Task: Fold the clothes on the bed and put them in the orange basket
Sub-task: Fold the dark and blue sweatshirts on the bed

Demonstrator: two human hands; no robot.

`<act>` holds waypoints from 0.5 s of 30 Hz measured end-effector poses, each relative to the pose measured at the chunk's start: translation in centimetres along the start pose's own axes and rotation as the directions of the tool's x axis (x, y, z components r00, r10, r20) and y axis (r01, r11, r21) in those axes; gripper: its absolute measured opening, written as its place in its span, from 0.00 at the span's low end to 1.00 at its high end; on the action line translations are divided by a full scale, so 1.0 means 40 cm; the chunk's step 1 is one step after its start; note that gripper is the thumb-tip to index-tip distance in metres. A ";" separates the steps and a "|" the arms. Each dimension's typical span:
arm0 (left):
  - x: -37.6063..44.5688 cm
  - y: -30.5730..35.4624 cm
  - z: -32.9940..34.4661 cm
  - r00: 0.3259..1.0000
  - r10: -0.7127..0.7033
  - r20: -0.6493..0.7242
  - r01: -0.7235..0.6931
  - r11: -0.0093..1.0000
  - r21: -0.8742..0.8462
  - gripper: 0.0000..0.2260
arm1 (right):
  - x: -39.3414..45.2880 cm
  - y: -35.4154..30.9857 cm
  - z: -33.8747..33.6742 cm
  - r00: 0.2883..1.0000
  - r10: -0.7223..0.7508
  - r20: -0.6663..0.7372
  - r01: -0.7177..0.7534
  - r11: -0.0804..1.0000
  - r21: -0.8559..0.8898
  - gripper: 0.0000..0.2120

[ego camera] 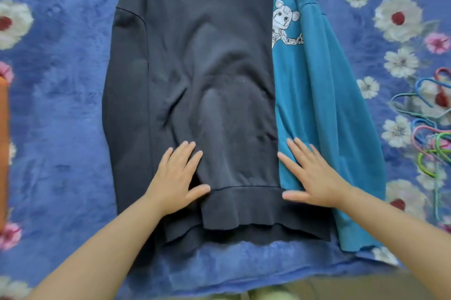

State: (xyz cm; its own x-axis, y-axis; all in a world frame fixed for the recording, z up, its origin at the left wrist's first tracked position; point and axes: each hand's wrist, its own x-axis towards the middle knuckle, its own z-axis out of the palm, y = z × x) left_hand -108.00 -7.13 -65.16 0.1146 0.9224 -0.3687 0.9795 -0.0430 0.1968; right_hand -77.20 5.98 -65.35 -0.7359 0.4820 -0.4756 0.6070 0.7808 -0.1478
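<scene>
A dark navy sweatshirt lies flat on the bed, neck away from me, covering most of a teal sweatshirt with a white bear print that shows along its right side. My left hand rests flat with straight fingers on the navy sweatshirt near its hem. My right hand lies flat across the navy sweatshirt's right edge and the teal fabric. A sliver of the orange basket shows at the far left edge.
The bed is covered by a blue blanket with white and pink flowers. A pile of coloured wire hangers lies at the right edge. The bed's near edge runs below the hems.
</scene>
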 end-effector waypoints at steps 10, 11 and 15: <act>-0.190 0.082 0.044 0.979 -0.111 0.173 0.068 0.968 0.240 0.42 | -0.168 -0.065 0.078 0.996 0.025 -0.080 -0.031 0.997 -0.069 0.46; -0.195 0.071 0.043 0.986 -0.102 0.131 0.071 0.973 0.218 0.41 | -0.173 -0.064 0.079 0.992 0.051 -0.113 -0.061 0.994 -0.092 0.46; -0.231 0.029 -0.003 0.960 -0.279 -0.018 0.279 0.949 0.148 0.39 | -0.194 -0.070 0.071 0.961 0.215 -0.172 -0.231 0.970 -0.078 0.42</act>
State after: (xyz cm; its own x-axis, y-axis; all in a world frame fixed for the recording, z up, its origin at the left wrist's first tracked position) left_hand -107.95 -15.65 -61.40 -0.1665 0.9045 -0.3925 0.9859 0.1595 -0.0505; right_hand -72.34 -1.09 -63.72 -0.6285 0.6998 -0.3395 0.7353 0.6769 0.0340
